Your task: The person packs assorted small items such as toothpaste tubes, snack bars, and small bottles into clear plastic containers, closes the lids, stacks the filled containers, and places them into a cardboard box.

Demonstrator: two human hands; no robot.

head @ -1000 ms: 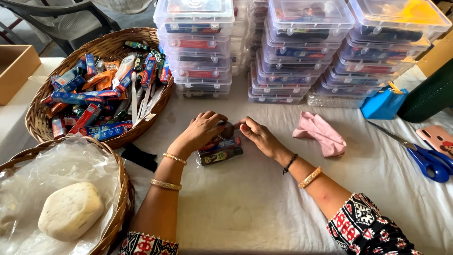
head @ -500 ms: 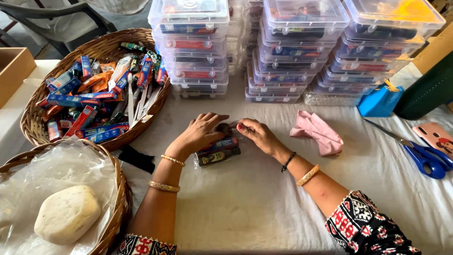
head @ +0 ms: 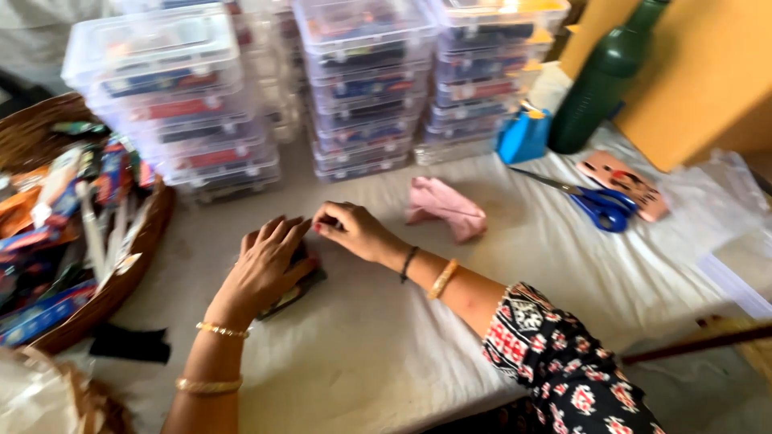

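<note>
Left hand point(head: 269, 269) flat, fingers together, pressing dark packet point(head: 293, 293) onto white cloth point(head: 386, 354). Right hand point(head: 350, 231) at 2 o'clock, fingertips pinching packet edge. Pink cloth point(head: 445, 209) at 3 o'clock, apart.

Stacked clear plastic boxes point(head: 366, 88) sit at the back; colourful wrapped packets point(head: 56, 233) fill the wicker basket point(head: 121, 273) left of them.
</note>
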